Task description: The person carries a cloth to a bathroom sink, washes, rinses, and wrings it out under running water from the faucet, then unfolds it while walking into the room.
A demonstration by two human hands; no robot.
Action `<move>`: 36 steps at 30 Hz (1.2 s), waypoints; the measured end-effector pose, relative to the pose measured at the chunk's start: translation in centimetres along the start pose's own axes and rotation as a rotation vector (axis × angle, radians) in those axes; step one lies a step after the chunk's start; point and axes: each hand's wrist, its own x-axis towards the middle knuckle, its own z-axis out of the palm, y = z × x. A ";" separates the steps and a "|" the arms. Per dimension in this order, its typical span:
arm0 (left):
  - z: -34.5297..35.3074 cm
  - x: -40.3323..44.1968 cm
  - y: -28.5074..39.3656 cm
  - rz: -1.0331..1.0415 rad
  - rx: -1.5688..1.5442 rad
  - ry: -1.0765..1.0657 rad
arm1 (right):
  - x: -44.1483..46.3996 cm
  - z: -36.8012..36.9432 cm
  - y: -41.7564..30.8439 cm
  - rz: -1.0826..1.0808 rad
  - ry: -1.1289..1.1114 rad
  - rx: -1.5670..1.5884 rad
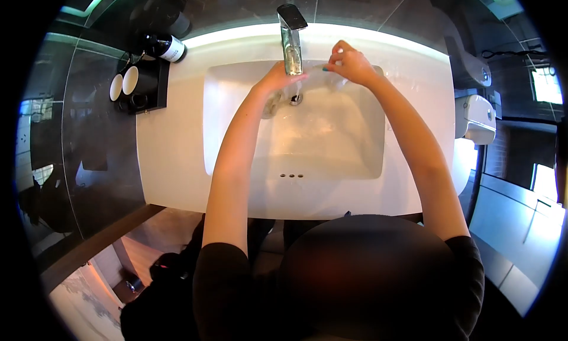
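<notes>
My left hand (pixel 279 78) reaches beneath the chrome faucet (pixel 291 42). The spout hides part of it, and stretched-out fingertips show just right of the spout. My right hand (pixel 350 64) is above the basin's back right edge, fingers curled in. A small teal spot shows at its lower fingertips; whether it is a nail or a held thing is unclear. A blurred, see-through patch lies below that hand. The white sink basin (pixel 331 145) lies under both hands, its drain (pixel 295 99) below the spout.
A dark pump bottle (pixel 171 48) stands at the counter's back left. Beside it, a black holder (pixel 155 89) bears two white-rimmed cups (pixel 130 80). A white wall dispenser (pixel 478 113) is at the right. The white counter (pixel 171 151) surrounds the basin, with dark tiled walls behind.
</notes>
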 end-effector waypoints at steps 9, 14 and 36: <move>2.7 -0.1 -1.5 -0.148 -0.344 -0.005 | 0.3 -4.0 -1.3 0.089 0.020 0.539; 0.3 -1.6 -3.3 -0.053 -0.449 0.029 | -0.5 -2.9 0.0 0.156 -0.072 0.047; -5.3 -11.8 -6.8 0.061 -0.137 0.689 | 3.0 9.7 -2.6 0.338 -0.143 0.476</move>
